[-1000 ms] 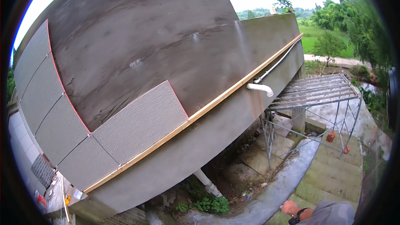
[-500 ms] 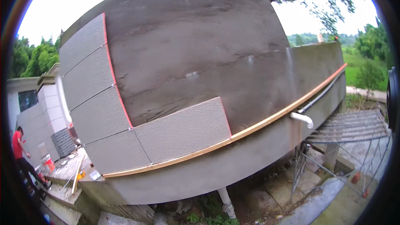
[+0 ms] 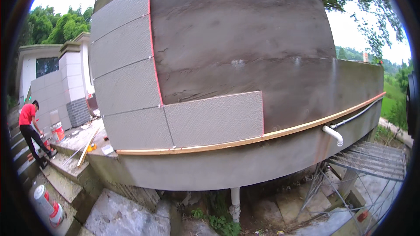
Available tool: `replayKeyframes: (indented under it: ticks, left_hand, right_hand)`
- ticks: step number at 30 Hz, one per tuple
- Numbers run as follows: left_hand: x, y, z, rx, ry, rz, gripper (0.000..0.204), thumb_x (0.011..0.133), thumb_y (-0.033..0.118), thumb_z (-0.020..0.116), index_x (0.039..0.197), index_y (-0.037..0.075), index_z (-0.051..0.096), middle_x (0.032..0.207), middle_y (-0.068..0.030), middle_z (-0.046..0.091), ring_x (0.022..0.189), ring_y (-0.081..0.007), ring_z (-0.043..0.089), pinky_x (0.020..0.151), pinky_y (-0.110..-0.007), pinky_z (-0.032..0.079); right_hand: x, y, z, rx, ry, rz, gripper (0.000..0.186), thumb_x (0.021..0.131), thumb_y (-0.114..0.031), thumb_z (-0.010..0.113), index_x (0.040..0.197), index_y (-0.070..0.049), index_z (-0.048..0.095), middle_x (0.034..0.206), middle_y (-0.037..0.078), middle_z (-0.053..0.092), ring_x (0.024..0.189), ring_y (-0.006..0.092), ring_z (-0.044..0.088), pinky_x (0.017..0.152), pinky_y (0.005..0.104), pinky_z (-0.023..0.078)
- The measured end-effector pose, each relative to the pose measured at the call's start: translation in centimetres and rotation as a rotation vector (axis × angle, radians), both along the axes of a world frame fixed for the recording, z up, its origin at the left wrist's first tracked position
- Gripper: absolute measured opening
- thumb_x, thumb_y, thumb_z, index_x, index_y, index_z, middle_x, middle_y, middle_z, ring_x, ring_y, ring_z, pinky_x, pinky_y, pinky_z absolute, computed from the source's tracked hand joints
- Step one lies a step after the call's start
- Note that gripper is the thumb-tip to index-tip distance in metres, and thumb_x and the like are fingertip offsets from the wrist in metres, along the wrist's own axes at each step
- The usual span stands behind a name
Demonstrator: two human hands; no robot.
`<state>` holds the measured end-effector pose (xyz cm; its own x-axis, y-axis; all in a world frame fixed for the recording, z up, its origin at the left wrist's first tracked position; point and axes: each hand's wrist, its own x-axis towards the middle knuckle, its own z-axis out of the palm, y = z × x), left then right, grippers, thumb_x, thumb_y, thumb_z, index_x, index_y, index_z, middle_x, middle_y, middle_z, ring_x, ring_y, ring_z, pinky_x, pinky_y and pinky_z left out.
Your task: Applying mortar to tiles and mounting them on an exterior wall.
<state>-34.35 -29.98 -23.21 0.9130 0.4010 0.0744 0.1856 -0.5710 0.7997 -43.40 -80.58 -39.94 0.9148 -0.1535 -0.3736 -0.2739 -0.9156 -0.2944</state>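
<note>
Neither of my hands shows in the current view. I face a curved, dark rendered wall, partly covered on its left and lower side by grey textured panels with thin dark joints, small pale pieces in them, and red edging. A long wooden batten runs along the panels' bottom and on across the wall to the right. Below the batten a white elbow pipe sticks out, beside a thin pipe along the wall.
A co-worker in a red top bends on concrete steps at left, near buckets and loose timber. A white-and-red cylinder lies lower left. Metal scaffolding stands below right; a vertical pipe drops under the wall.
My view has swung left, so the wall and scaffold sit farther right. The co-worker and lower-left cylinder have come into sight; my right hand and forearm have left view.
</note>
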Motion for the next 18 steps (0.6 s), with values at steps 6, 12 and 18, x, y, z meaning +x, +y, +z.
replayKeyframes:
  ticks: [6, 12, 18]
  left_hand:
    - [-5.9, 4.3, -6.3, -0.026, 0.112, 0.171, 0.050, 0.081, 0.042, 0.071, 0.089, -0.007, 0.060, 0.082, -0.0229, 0.067, 0.077, -0.0405, 0.064, 0.070, -0.051, 0.050]
    - [-16.7, 7.0, -16.4, -0.066, 0.350, 0.394, 0.051, 0.081, 0.042, 0.071, 0.092, -0.007, 0.061, 0.084, -0.0233, 0.067, 0.078, -0.0411, 0.065, 0.071, -0.051, 0.051]
    - [-31.4, 4.8, -25.4, -0.130, 0.623, 0.603, 0.052, 0.081, 0.043, 0.072, 0.094, -0.007, 0.061, 0.085, -0.0238, 0.067, 0.080, -0.0417, 0.065, 0.073, -0.051, 0.051]
  right_hand:
    - [1.4, 1.2, 0.2, -0.009, 0.006, 0.064, 0.029, 0.071, -0.025, 0.065, 0.083, 0.000, 0.072, 0.086, 0.020, 0.071, 0.083, 0.0330, 0.071, 0.072, 0.0464, 0.056]
    - [2.6, 2.4, 0.1, -0.011, 0.008, 0.128, 0.028, 0.070, -0.024, 0.065, 0.083, 0.000, 0.071, 0.086, 0.021, 0.071, 0.083, 0.0326, 0.071, 0.072, 0.0461, 0.056]
    - [2.4, 3.8, -0.4, 0.008, 0.011, 0.230, 0.027, 0.070, -0.023, 0.064, 0.084, 0.000, 0.071, 0.087, 0.021, 0.071, 0.084, 0.0321, 0.071, 0.072, 0.0458, 0.055]
